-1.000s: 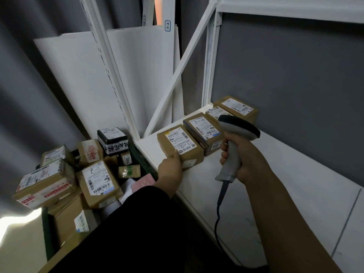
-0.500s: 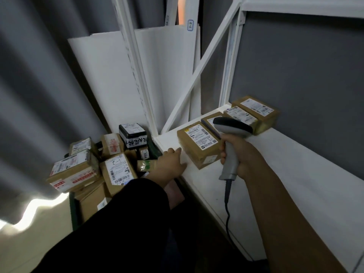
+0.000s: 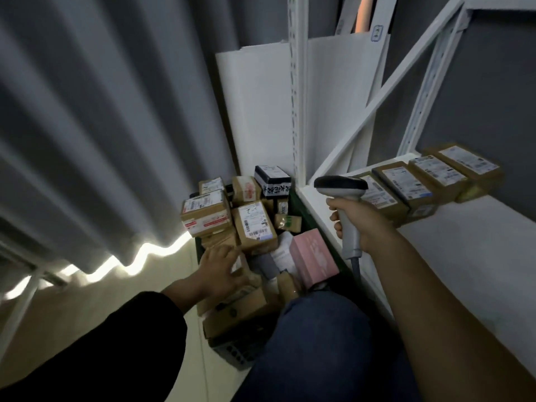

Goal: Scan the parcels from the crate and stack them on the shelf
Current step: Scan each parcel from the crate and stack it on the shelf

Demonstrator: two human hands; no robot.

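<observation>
Left hand (image 3: 222, 268): I saw it spread flat on a parcel (image 3: 249, 280) in the crate (image 3: 237, 355).
Right hand (image 3: 358, 224): gripped the scanner (image 3: 342, 187), right of the crate.

Colours as I see them: shelf (image 3: 478, 242) white, uprights the same. The parcels (image 3: 406, 187) on it are brown cardboard, white labels with black print, one label with a blue corner. My scanner (image 3: 340, 185): light grey grip, dark grey head. The crate (image 3: 301, 207) is dark green, I think; it's dim down there. Inside: brown boxes with white labels, a striped box (image 3: 206, 213) with red print on white tape, a black box (image 3: 272, 181) with a white band and black characters, a pink box (image 3: 313, 256) with paler pink marks. The curtain (image 3: 101, 126) is grey, floor (image 3: 101, 300) beige. My sleeve (image 3: 101, 358) black, trousers (image 3: 319, 343) dark blue.
</observation>
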